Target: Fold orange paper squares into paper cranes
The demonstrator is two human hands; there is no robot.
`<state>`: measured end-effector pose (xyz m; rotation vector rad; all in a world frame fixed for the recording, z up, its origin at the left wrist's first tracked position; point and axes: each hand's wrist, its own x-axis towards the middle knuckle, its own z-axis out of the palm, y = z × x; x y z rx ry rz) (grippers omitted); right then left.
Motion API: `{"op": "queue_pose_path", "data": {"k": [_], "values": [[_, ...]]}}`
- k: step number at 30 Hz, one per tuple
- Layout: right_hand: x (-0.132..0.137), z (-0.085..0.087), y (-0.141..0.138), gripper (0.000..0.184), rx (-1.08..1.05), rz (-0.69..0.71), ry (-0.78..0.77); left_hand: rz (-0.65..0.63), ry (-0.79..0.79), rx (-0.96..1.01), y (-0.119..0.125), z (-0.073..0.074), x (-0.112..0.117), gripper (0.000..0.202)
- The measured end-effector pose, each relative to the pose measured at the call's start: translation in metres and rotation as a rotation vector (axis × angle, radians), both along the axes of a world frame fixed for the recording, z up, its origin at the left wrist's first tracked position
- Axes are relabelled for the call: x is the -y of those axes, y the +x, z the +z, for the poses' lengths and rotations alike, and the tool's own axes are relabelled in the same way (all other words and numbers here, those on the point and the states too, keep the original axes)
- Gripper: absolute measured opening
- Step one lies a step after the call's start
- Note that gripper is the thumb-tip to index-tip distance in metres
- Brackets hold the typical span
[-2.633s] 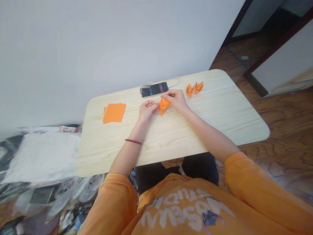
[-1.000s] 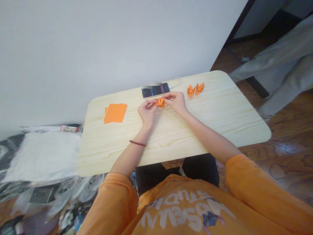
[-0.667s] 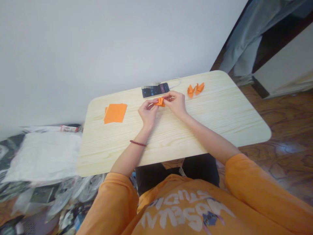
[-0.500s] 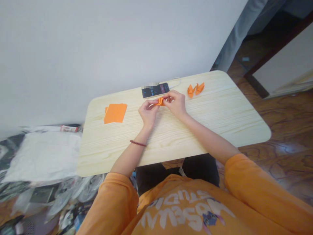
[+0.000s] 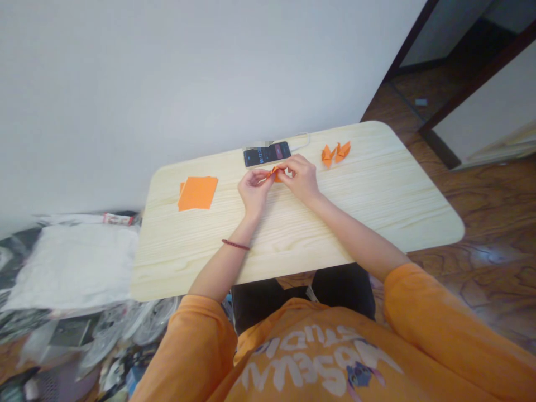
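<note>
Between my two hands, just above the table, is a small folded piece of orange origami paper (image 5: 276,175). My left hand (image 5: 254,190) pinches its left side between thumb and fingers. My right hand (image 5: 300,177) grips the right side, with the fingertips close to those of the left. Much of the folded paper is hidden by my fingers. Right of my hands stand two finished-looking orange origami cranes (image 5: 328,156), side by side. Off to the left lies a small stack of orange paper squares (image 5: 198,193).
A phone (image 5: 267,154) with a running timer lies behind my hands, a white cable (image 5: 300,143) attached. The pale wooden table (image 5: 389,206) stands against a white wall. Bags and a white package (image 5: 75,265) lie on the left; a doorway opens at right.
The folded paper has turned or changed shape slightly between my fingers. Both hands stay in nearly the same place. The curtain at the doorway is no longer in view.
</note>
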<state>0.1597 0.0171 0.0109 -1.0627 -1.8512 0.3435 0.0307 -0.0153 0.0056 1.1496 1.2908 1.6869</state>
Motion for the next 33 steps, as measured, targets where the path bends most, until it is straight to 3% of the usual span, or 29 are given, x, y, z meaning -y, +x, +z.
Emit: {"op": "queue_pose_path", "data": {"k": [4, 9, 12, 16, 21, 33], "values": [[-0.001, -0.001, 0.0, 0.012, 0.019, -0.01, 0.019, -0.037, -0.001, 0.012, 0.0, -0.002, -0.001, 0.022], [0.0, 0.001, 0.0, 0.011, -0.025, 0.034, -0.062, -0.022, -0.068, 0.067, -0.002, -0.006, -0.004, 0.029], [-0.002, 0.003, -0.001, 0.017, -0.188, 0.102, -0.227, -0.032, -0.118, 0.171, -0.006, -0.008, -0.008, 0.036], [-0.009, 0.002, -0.002, 0.042, -0.497, 0.219, -0.576, -0.092, -0.2, 0.257, -0.01, -0.008, -0.011, 0.045], [-0.014, -0.002, 0.001, 0.041, -0.689, 0.323, -0.836, -0.146, -0.231, 0.283, -0.012, -0.007, -0.012, 0.05], [-0.012, -0.005, 0.003, 0.033, -0.78, 0.422, -0.985, -0.161, -0.23, 0.317, -0.013, -0.005, -0.011, 0.049]]}}
